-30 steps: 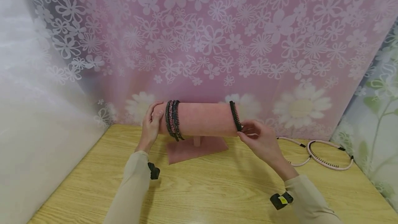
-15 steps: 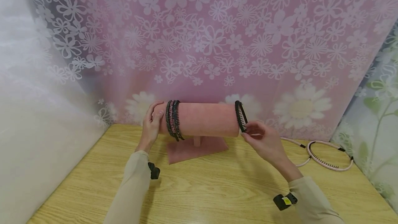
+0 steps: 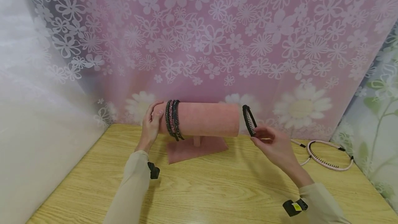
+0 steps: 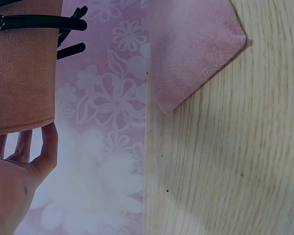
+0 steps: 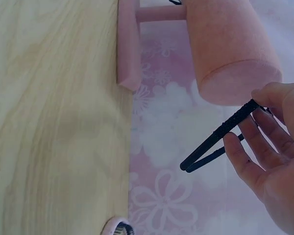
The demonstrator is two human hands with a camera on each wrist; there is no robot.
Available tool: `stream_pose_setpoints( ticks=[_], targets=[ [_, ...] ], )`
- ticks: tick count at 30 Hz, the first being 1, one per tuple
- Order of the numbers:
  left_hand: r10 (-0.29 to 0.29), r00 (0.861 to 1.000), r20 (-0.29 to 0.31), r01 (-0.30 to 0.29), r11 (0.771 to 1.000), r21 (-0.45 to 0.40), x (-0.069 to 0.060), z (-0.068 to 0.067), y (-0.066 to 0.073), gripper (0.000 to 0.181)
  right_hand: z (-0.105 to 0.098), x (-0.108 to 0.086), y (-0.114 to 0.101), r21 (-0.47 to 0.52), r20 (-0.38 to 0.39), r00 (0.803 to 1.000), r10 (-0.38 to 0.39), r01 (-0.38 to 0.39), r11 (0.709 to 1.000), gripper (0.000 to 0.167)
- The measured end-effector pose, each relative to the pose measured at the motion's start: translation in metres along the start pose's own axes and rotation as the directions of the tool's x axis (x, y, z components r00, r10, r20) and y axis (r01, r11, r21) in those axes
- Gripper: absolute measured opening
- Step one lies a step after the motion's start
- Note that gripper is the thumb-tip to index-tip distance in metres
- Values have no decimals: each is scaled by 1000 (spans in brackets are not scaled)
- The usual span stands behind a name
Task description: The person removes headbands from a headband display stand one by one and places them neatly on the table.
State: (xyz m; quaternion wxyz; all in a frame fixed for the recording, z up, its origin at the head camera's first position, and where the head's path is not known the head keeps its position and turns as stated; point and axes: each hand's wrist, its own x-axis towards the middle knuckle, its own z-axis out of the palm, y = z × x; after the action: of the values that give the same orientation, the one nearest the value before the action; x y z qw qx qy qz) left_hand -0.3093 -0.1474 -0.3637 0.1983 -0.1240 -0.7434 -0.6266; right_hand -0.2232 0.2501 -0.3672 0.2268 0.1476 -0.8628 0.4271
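Pink flowered cloth (image 3: 217,44) hangs behind a wood-grain bench (image 3: 199,189). Fingers and thumb of the right hand (image 3: 276,148) are pinched on a black headband (image 5: 218,134), catching it low, so that in the head view it rises up and leftward from the fingertips, its toothed inner side showing. It sits just beside a pink padded roll (image 3: 208,120), clear of the roll's right end. At the other end the left hand (image 3: 151,123) grips, thumb in front; next to it several sparkly headbands (image 3: 172,118) circle the roll. Beneath, a post (image 3: 197,141) meets a pink base (image 3: 196,151) on the bench. Farther right lie pale pink headbands (image 3: 324,165). A whitish sheet (image 3: 46,130) borders the left.
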Motion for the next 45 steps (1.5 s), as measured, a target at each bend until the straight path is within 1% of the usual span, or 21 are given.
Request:
stream_pose_setpoints(
  ticks=[7, 13, 18, 22, 26, 30, 33, 39, 45],
  targets=[
    [-4, 1000, 0, 4, 1000, 2, 0, -1, 0, 40, -2, -9, 11, -60, -4, 1000, -24, 24, 998, 23],
    [-7, 1000, 2, 7, 1000, 1, 1, 0, 1, 39, -6, -17, 18, -127, 13, 1000, 1, 1, 992, 23],
    [-7, 1000, 2, 7, 1000, 2, 1, 0, 1, 40, -5, -22, 23, -150, 38, 999, 12, -7, 989, 22],
    [-12, 1000, 6, 12, 1000, 4, 1, 0, 1, 42, 1, -25, 29, -148, 43, 999, -24, 30, 988, 23],
    [-33, 999, 9, 33, 999, 13, 0, 0, 2, 44, 8, -27, 35, -162, 49, 996, -76, 83, 983, 25],
    [-33, 999, 6, 33, 999, 16, -1, 0, 1, 44, 15, -28, 37, -154, 72, 992, -103, 113, 982, 27],
    [-25, 1000, 4, 25, 1000, 13, -1, 0, 2, 43, 18, -29, 37, -152, 95, 991, -98, 112, 982, 28],
    [-14, 1000, 3, 14, 1000, 5, -1, 1, 2, 43, 20, -29, 35, -148, 140, 989, -48, 69, 987, 24],
    [-17, 1000, 1, 17, 1000, 5, -1, 0, 1, 43, 24, -28, 35, -185, 186, 983, 5, 30, 982, 22]
  ],
)
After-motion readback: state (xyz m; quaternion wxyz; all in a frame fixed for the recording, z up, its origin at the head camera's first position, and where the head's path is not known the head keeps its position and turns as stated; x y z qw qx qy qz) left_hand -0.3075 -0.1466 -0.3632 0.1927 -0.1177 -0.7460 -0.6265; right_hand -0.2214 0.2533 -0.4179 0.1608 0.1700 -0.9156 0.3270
